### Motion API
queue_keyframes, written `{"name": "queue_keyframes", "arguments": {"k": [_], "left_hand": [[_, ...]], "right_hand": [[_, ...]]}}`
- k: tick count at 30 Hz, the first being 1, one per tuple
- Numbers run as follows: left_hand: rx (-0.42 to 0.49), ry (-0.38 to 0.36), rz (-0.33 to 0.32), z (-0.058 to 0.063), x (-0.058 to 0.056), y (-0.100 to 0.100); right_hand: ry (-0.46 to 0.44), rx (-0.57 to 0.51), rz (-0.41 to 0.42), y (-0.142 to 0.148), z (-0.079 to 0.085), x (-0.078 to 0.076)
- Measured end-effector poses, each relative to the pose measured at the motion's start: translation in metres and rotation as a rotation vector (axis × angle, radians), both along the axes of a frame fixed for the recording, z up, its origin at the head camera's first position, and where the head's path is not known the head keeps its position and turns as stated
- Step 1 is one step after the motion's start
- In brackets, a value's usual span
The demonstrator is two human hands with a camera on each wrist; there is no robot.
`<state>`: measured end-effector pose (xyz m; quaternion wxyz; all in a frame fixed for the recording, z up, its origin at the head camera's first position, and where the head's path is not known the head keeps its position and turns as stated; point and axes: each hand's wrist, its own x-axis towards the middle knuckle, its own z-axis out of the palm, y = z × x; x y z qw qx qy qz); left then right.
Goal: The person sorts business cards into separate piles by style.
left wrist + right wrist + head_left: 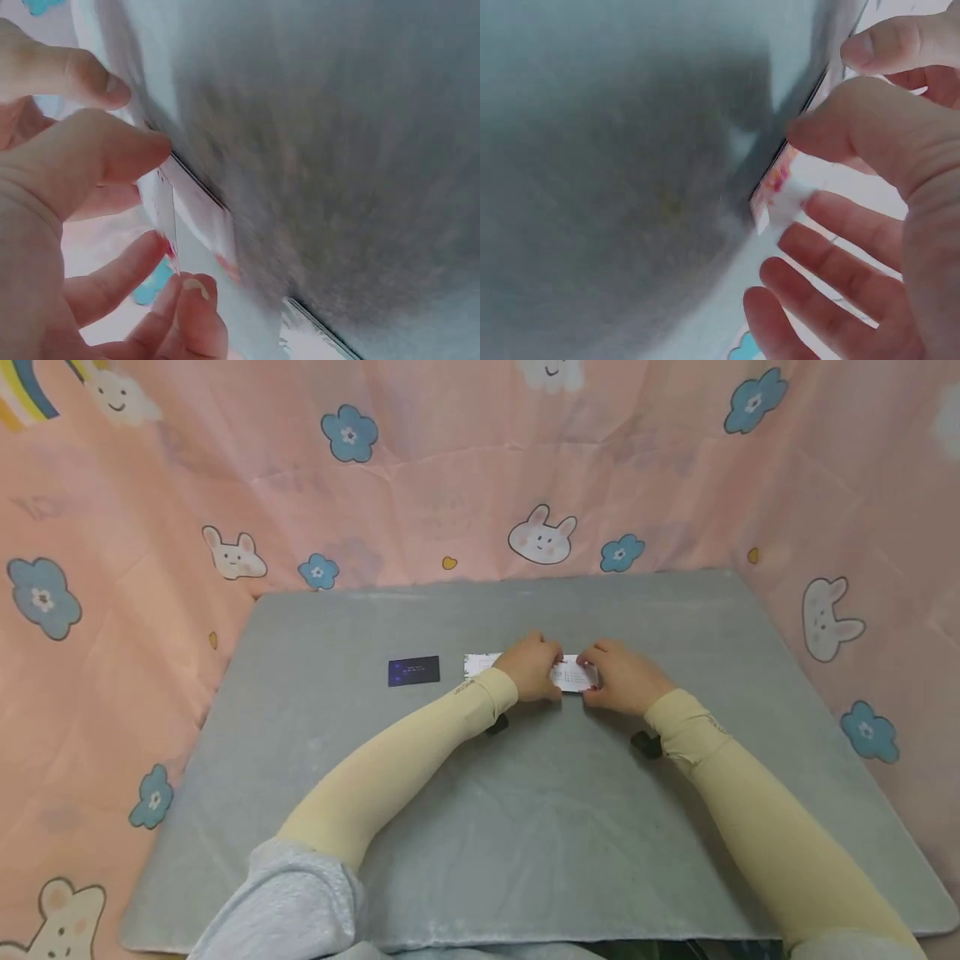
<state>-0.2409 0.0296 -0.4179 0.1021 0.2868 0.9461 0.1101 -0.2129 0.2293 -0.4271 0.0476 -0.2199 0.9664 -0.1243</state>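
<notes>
Slightly right of the table's middle, both hands meet over white printed business cards [574, 677]. My left hand [531, 667] pinches a thin card [167, 214], tilted on edge between thumb and fingers in the left wrist view. Under it lies a low stack of cards [206, 214] with a pink print at one corner. My right hand [626, 677] holds the right end of this stack, its thumb along the near edge, the other fingers loosely spread behind. Beside the left wrist lies another white card pile [480, 662] with a leafy border, partly hidden by that hand.
A dark blue-black card [414, 671] lies farther left, flat on the grey cloth-covered table [465, 843]. Pink curtain [442, 485] with bunnies and flowers encloses the back and sides. Small black wrist devices [647, 744] hang under both forearms.
</notes>
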Motion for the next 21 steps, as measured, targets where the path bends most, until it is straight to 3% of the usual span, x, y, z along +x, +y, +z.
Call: {"name": "queue_keyframes", "arguments": {"k": [3,8,17,21], "left_hand": [[-0.017,0.004,0.03,0.0,-0.012,0.007],[-0.041,-0.015,0.059,-0.003,-0.019,0.011],[-0.037,-0.034,0.032,-0.001,-0.019,0.008],[-0.046,-0.028,0.024,0.0,-0.019,0.01]], "right_hand": [[-0.015,0.002,-0.029,0.0,0.0,-0.015],[-0.057,0.004,-0.04,-0.003,0.0,-0.026],[-0.072,-0.05,-0.002,-0.008,-0.001,-0.027],[-0.103,-0.063,-0.027,-0.006,-0.001,-0.026]]}}
